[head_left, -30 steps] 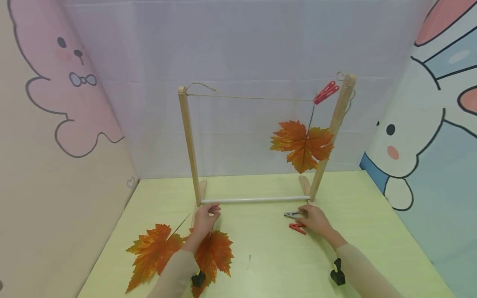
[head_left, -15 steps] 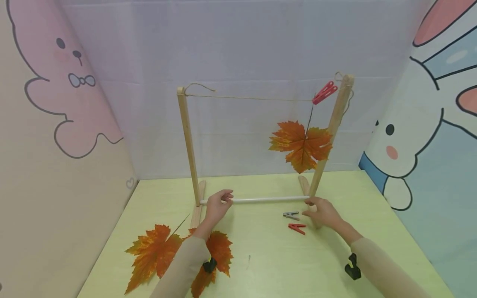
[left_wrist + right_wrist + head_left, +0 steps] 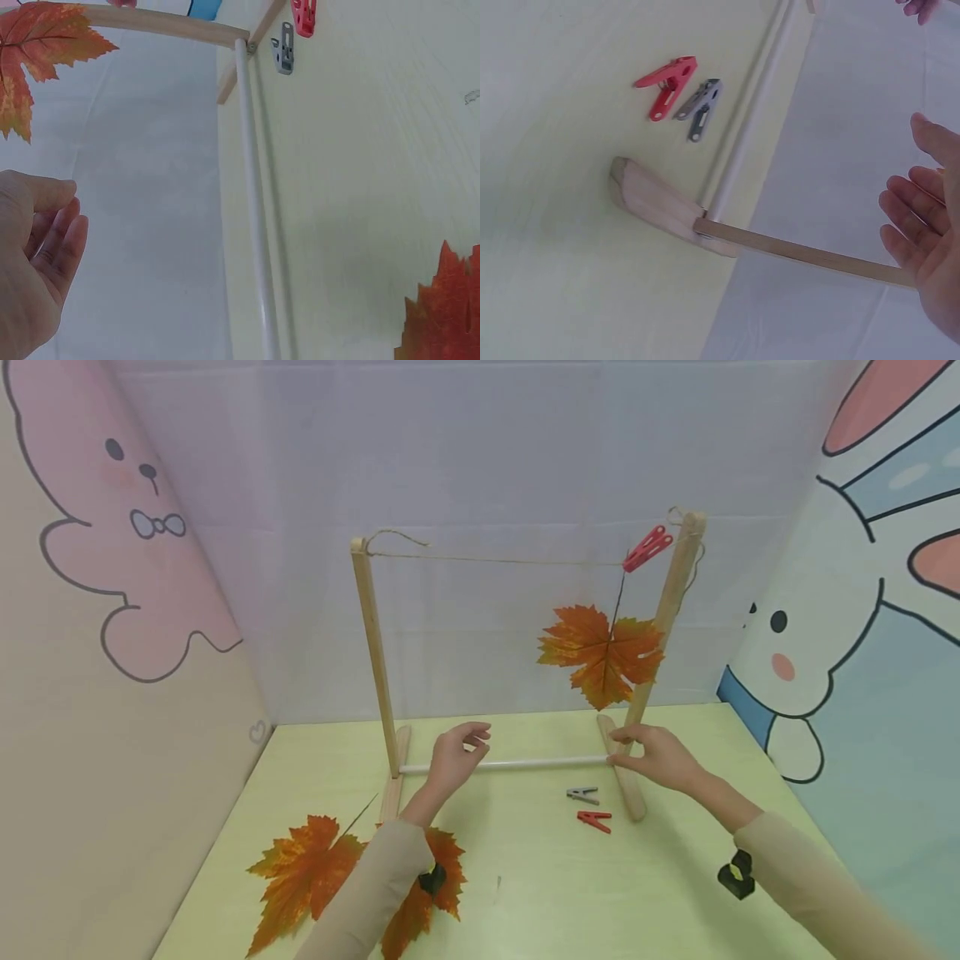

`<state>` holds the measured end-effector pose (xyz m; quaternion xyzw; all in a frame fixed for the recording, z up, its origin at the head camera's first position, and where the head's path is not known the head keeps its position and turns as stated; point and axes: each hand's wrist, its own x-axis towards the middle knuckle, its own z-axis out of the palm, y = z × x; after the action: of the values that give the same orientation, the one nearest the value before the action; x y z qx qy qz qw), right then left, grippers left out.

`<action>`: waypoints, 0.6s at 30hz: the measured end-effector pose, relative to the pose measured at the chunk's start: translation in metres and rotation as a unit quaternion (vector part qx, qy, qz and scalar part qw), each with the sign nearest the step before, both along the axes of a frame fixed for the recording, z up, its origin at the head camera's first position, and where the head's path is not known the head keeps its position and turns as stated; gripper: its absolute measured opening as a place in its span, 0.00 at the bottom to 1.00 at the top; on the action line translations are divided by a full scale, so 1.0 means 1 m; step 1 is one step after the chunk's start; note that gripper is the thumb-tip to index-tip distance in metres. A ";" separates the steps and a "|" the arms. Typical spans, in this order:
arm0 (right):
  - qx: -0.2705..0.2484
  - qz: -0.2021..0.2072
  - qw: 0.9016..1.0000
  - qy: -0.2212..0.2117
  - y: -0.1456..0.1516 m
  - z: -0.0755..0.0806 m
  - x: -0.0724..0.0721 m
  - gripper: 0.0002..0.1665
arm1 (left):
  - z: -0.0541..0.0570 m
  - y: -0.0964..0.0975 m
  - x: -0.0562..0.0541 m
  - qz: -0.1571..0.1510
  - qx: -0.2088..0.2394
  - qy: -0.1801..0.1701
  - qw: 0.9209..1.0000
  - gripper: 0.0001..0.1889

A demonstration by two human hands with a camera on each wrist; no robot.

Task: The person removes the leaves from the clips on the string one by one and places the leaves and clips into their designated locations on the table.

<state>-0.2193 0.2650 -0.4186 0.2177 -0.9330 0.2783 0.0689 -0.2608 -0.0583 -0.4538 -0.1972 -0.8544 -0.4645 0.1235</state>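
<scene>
My left hand (image 3: 459, 753) is raised over the white rod (image 3: 540, 764) of a wooden frame, its fingers loosely bent and holding nothing. Beside the frame's right post (image 3: 667, 602), my right hand (image 3: 660, 758) holds nothing, its relaxed fingers spread from the thumb; it overlaps the post in the right wrist view. An orange maple leaf (image 3: 600, 656) hangs by its stem from the string (image 3: 495, 560), under a red clothespin (image 3: 647, 550). A grey clothespin (image 3: 700, 109) and another red clothespin (image 3: 667, 84) lie on the table near the frame's right foot (image 3: 656, 199).
Two more maple leaves lie on the table: one leaf (image 3: 303, 877) at the left, another leaf (image 3: 447, 872) partly hidden under my left forearm. The left post (image 3: 375, 660) carries the string's other end. A white cloth (image 3: 465, 460) hangs behind the frame.
Both hands have risen away from the table. The left moved up and right from above the leaf; the right moved up and right from the clothespins to the right post.
</scene>
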 end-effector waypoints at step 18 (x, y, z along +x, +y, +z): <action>0.055 0.068 0.992 0.092 -0.006 0.096 0.002 0.22 | 0.068 0.024 -0.016 -0.026 0.025 0.059 0.998 0.15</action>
<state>-0.2168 0.2591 -0.3225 0.3089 -0.9195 0.2093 0.1232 -0.2764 -0.0344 -0.3853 -0.2439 -0.8282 -0.4763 0.1666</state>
